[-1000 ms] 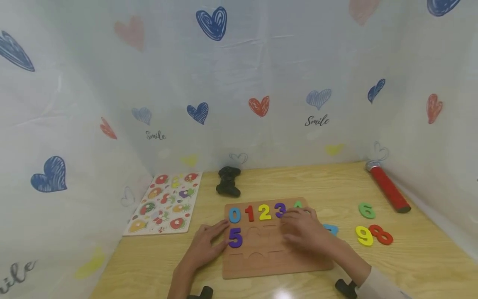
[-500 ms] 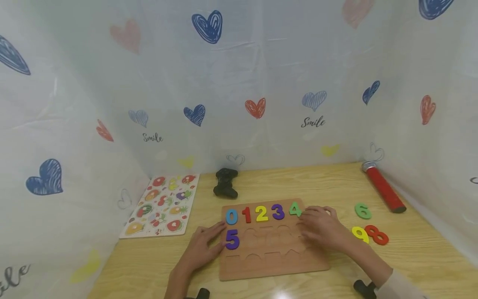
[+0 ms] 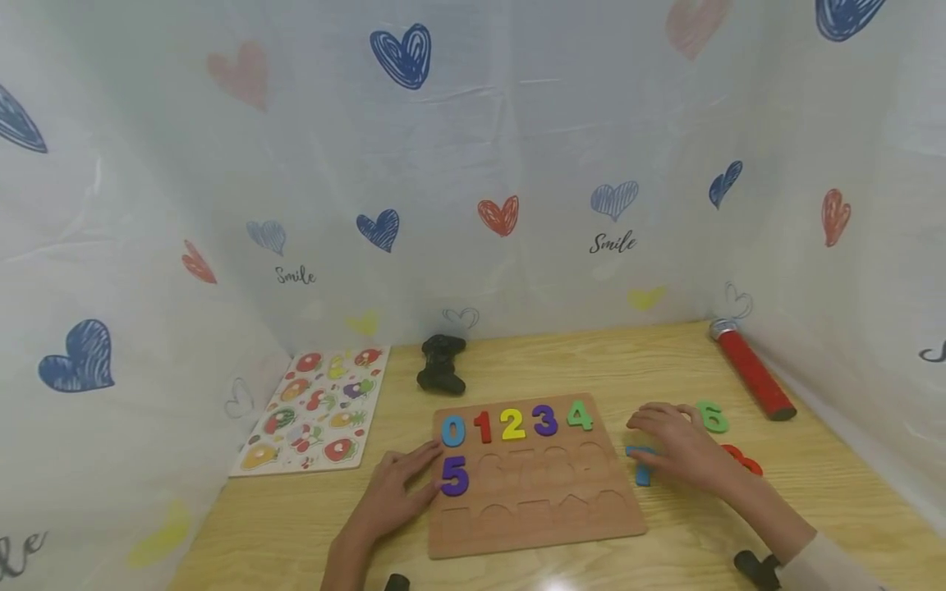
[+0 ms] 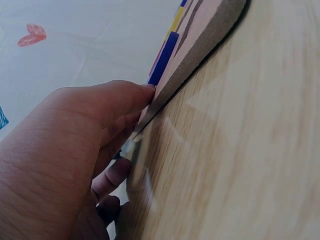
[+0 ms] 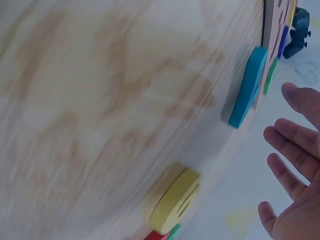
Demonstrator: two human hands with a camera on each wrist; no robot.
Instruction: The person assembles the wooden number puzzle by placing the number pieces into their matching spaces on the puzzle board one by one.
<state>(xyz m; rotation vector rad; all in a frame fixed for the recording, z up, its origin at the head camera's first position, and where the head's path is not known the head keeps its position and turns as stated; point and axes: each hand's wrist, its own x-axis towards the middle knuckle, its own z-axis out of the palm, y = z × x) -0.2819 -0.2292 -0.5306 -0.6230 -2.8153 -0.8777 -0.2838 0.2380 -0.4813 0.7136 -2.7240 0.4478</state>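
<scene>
A wooden number puzzle board [image 3: 539,538] lies on the table, its top row filled with a blue 0 [image 3: 453,431], then red, yellow, purple and green digits. Below the 0 sits a purple 5 [image 3: 455,476]. My left hand [image 3: 390,497] rests along the board's left edge, thumb tip beside the 5. Over the loose blue 7 [image 3: 644,474], right of the board, my right hand [image 3: 676,443] hovers with spread fingers and holds nothing. A yellow 9 [image 5: 172,205], hidden under that hand in the head view, shows in the right wrist view.
A green 6 [image 3: 714,417] and a partly covered red 8 [image 3: 742,460] lie beyond the right hand. Behind stand a black game controller [image 3: 441,365] and a red flashlight [image 3: 754,371]. A fruit picture board [image 3: 314,414] is at the left, with a heart-printed curtain [image 3: 443,164] around.
My right hand has moved right, from over the green 4 and the board's right side to above the blue 7, uncovering the 4. The left hand stays at the board's edge.
</scene>
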